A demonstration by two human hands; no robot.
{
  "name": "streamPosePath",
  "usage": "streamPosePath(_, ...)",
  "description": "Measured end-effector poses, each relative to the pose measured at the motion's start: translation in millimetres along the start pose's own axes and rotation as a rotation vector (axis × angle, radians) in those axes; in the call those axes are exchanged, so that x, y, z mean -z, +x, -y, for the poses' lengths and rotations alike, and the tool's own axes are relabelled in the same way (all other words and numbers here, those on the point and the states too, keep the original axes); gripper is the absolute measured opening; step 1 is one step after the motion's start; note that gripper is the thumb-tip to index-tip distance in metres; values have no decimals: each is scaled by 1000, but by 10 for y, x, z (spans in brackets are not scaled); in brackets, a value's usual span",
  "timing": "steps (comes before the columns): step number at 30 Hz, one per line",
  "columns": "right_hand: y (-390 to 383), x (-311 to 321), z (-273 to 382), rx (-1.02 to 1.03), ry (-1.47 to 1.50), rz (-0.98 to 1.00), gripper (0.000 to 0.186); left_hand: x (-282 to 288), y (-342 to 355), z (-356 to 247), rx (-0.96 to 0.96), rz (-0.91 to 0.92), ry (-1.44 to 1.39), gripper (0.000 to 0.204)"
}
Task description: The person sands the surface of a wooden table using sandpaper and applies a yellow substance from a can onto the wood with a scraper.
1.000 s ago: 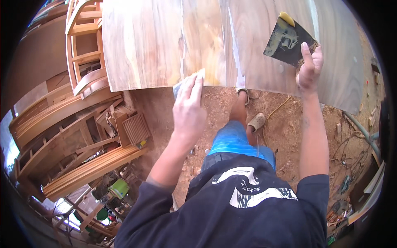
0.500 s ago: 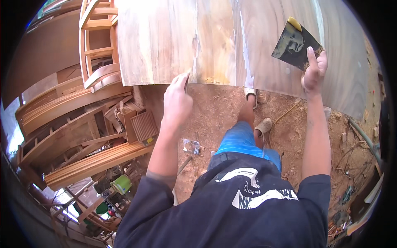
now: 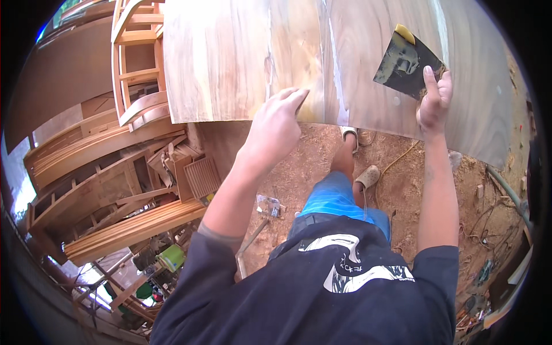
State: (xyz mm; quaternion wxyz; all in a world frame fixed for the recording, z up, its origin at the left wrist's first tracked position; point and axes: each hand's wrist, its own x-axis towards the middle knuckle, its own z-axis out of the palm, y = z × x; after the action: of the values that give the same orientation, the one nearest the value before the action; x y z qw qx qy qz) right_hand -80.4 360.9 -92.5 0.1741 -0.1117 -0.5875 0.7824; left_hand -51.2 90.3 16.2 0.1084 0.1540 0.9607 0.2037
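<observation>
My left hand (image 3: 273, 127) is closed at the near edge of a wide wooden panel (image 3: 230, 63). Pinched in its fingers is a thin, dark, flat piece (image 3: 302, 102), mostly hidden, so its kind is unclear. Over the panel's right part, my right hand (image 3: 435, 102) grips a dark square plate (image 3: 422, 63) by its lower right corner, thumb on top. Greyish paste is smeared across the plate, and a yellow lump or piece (image 3: 405, 33) sits at its upper corner. Pale filler-like streaks (image 3: 335, 63) run along the panel's seams.
A wooden ladder-like frame (image 3: 141, 75) stands against the panel's left side. Stacked boards and curved wooden parts (image 3: 132, 224) fill the left, near a green container (image 3: 171, 258). Sawdust covers the floor (image 3: 299, 155), where a cord (image 3: 397, 160) and a small clear packet (image 3: 268, 205) lie.
My left hand has moved right and slightly up along the panel's near edge, over the yellowish board. My right hand and the plate have shifted very slightly left.
</observation>
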Motion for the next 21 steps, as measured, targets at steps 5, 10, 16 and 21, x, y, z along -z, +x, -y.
streamPosePath(5,8,-36,32,48,-136,55,14,-631,-254,-50,-102,-140,241,55)
streamPosePath(10,-7,38,-29,0,-52,8,11,-242,-438,-105,-95,197,-89,49)
streamPosePath(16,23,-99,56,-1,-10,-18,7,237,612,225,-110,232,139,48)
streamPosePath(21,62,77,-79,38,-93,-6,8,-39,103,38,-147,309,119,47)
